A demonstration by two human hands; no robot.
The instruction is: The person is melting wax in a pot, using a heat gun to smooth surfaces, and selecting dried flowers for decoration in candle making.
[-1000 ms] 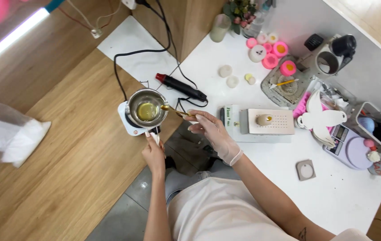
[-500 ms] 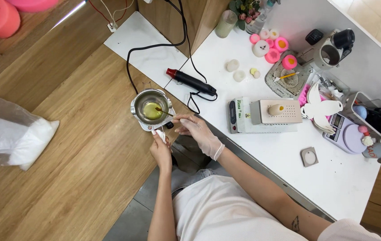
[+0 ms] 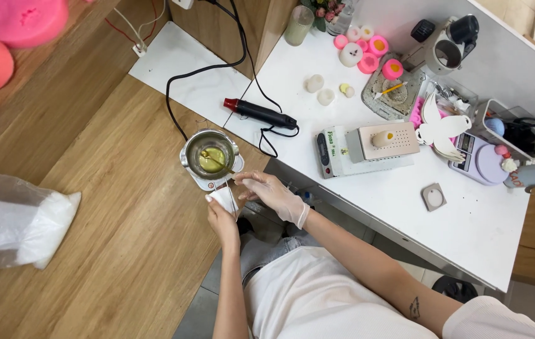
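Observation:
A small metal pot (image 3: 210, 157) of yellow-green liquid sits on a white warming plate (image 3: 200, 182) on the wooden surface. A thin stick (image 3: 217, 161) leans in the pot. My right hand (image 3: 272, 193), in a thin clear glove, pinches the stick's near end just beside the pot's rim. My left hand (image 3: 222, 213), bare, holds a small white piece like a folded tissue (image 3: 223, 197) right under the pot, touching the fingertips of my right hand.
A black heat gun (image 3: 261, 114) with its cord lies at the white table's (image 3: 468, 232) edge. A white scale carrying a pale block (image 3: 371, 147), candles, pink moulds (image 3: 377, 53) and a tray stand further right. A plastic bag of white flakes (image 3: 20, 223) lies at left.
My right hand drew back from over the pot to its near rim. My left hand came up with the white piece to meet it. The view shifted, so everything sits lower in frame.

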